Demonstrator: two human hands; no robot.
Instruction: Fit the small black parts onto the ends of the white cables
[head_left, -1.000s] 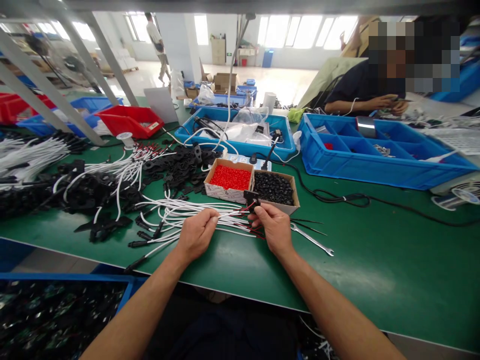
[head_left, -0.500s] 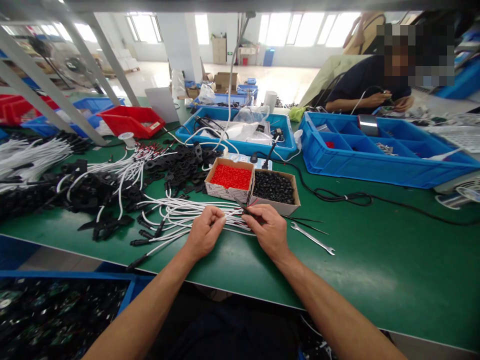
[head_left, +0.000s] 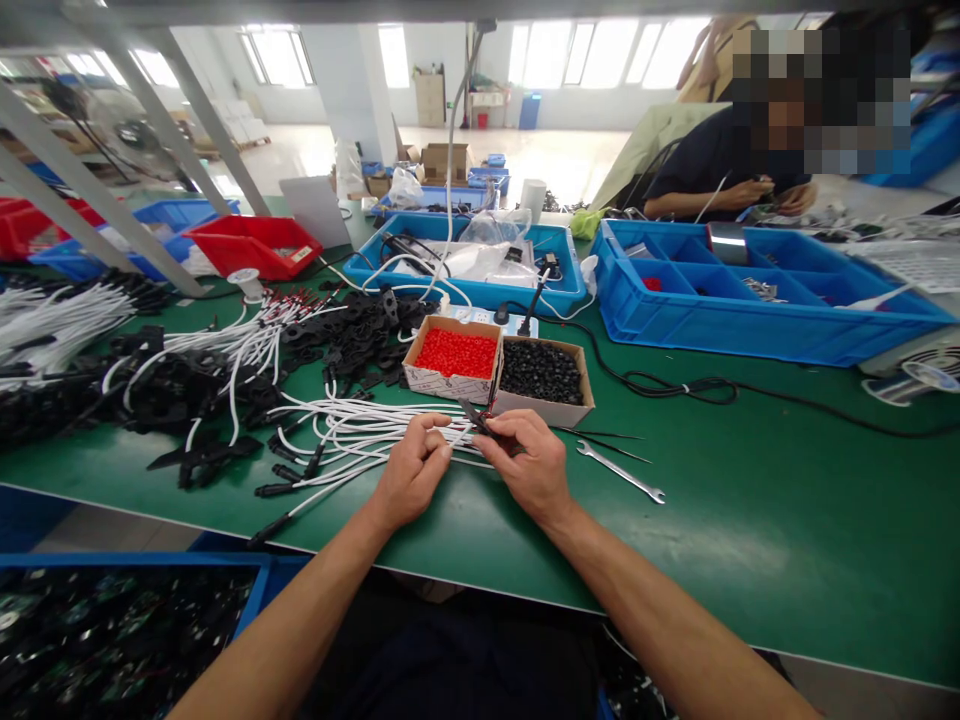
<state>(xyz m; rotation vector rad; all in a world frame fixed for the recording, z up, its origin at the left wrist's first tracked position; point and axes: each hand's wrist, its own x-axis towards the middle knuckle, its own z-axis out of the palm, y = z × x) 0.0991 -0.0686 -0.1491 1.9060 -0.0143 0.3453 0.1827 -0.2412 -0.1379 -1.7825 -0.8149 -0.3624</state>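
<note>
My left hand (head_left: 415,468) is closed, thumb against curled fingers, on a white cable (head_left: 459,432) whose end runs toward my right hand. My right hand (head_left: 531,462) pinches a small black flat part (head_left: 473,414), its pointed tip up and to the left. Thin dark red and black wires stand up beside it. Behind my hands lies a bundle of white cables (head_left: 352,422) with black connectors (head_left: 279,489) at their left ends. Just beyond stand a carton of red caps (head_left: 456,352) and a carton of black caps (head_left: 541,372).
An open-end wrench (head_left: 621,472) lies right of my right hand, near thin black strips (head_left: 611,444). Black plastic parts (head_left: 352,330) are heaped at left. Blue bins (head_left: 765,335) and a power strip (head_left: 480,316) stand behind. A co-worker (head_left: 697,165) sits at back right.
The black part has turned in my right fingers and points more up and left. My left fingers have drawn slightly back from it. The whole view has shifted a little.
</note>
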